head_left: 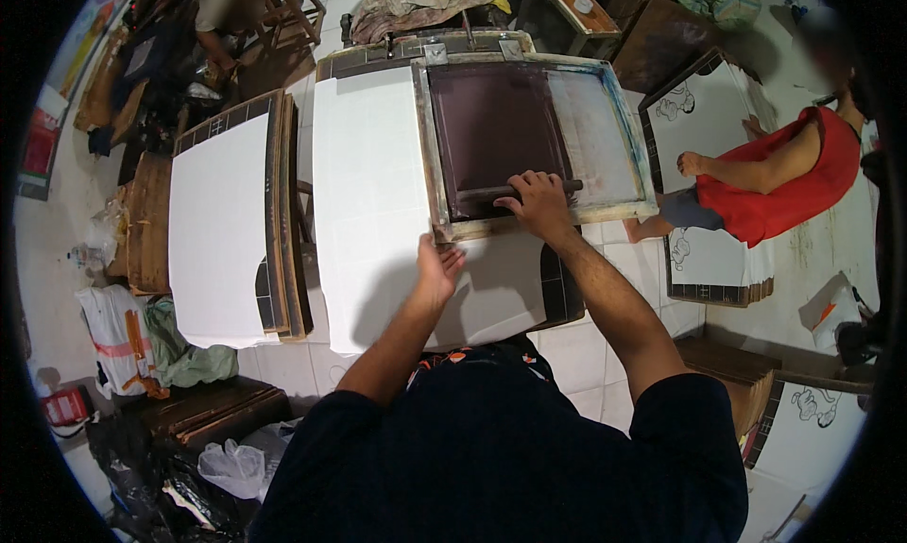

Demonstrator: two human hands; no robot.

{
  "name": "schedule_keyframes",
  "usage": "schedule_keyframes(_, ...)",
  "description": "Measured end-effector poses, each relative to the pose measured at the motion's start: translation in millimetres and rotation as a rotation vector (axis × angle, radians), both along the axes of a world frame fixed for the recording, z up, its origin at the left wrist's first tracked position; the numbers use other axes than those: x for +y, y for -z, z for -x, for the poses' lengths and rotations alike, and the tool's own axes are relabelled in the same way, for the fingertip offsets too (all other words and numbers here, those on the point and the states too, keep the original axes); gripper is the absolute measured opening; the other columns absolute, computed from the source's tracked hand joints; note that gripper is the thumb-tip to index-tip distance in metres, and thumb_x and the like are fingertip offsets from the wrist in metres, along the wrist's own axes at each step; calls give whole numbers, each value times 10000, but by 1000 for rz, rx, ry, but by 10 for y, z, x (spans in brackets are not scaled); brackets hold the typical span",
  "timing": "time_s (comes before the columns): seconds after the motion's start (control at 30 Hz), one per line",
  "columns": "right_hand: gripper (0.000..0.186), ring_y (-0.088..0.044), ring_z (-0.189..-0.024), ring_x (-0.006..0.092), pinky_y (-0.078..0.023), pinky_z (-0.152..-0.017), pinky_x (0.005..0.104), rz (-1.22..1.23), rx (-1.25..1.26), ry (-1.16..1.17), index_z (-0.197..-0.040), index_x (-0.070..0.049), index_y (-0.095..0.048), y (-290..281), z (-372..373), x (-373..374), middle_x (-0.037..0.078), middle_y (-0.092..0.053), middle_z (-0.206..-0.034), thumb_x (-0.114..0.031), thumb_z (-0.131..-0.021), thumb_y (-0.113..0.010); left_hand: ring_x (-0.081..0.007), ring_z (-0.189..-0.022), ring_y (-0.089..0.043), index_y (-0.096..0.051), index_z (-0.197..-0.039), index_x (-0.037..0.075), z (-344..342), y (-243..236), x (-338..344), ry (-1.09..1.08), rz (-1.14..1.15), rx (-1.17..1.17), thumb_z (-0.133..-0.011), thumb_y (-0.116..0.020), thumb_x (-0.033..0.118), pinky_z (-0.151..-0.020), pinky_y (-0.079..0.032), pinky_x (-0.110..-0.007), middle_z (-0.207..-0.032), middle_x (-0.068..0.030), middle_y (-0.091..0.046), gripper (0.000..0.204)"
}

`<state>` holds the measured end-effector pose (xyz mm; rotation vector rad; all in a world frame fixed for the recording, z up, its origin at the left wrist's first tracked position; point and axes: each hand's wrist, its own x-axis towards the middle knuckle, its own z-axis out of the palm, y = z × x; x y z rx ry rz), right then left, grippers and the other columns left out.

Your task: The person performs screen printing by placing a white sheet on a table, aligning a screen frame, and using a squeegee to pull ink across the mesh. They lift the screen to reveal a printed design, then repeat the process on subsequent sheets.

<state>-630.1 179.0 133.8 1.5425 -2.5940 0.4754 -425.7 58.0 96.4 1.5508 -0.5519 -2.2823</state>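
Observation:
A wooden-framed printing screen (430, 156) lies across a white sheet (368, 165) on the table before me. Its mesh has a dark purple-brown panel (491, 118) and a pale strip on the right, with blue stains along the frame. My right hand (540, 203) is closed over the dark bar of a squeegee (487, 193), which rests across the near part of the panel. Just below the screen's near left corner is my left hand (438, 269), palm partly up and fingers apart, holding nothing. Whether its thumb touches the frame I cannot tell.
Boards with a white sheet (222, 222) stand at left. On the right, a person in a red sleeveless top (775, 189) leans by stacked sheets with line drawings (704, 137). Another person (222, 24) is at far left. Cloths (416, 5) lie behind the table; plastic bags (236, 467) sit lower left.

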Motion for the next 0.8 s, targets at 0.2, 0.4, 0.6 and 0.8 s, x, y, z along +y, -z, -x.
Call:
schedule_keyframes(0.2, 413, -636, -1082, 267, -435, -923, 454, -245, -52, -36, -1142, -161, -676, 36, 320, -268, 33, -683, -1064, -192, -768, -850, -418, -1382, -481, -431, -1473, -58, -267, 391, -64, 545, 1474, -400, -746, -924, 293, -1167, -374, -506, -1444, -242, -520, 947)
schedule_keyframes(0.4, 457, -635, -1030, 260, -441, -885, 446, -285, -120, -85, -1127, -168, -664, -96, 219, -128, 36, -668, -1016, -105, -717, -855, -405, -1537, -324, -292, -1579, -60, -259, 487, -214, 816, 1783, -406, -682, -959, 394, -1263, -240, -559, -1565, -262, -422, 1207)
schedule_keyframes(0.6, 479, -622, -997, 269, -429, -860, 443, -43, 30, -148, -1097, -151, -677, 172, 844, -620, 48, -652, -996, -94, -659, -860, -403, -1521, -360, -304, -1554, -105, -243, 531, -144, 875, 1727, -507, -640, -974, 380, -1253, -259, -576, -1547, -281, -443, 1233)
schedule_keyframes(0.8, 354, -659, -1061, 277, -477, -938, 504, 35, 122, -116, -1094, -171, -680, 249, 2156, -2029, 51, -698, -1017, -270, -787, -828, -397, -1529, -359, -281, -1577, -84, -263, 531, -161, 910, 1737, -552, -630, -965, 429, -1249, -262, -581, -1571, -268, -430, 1276)
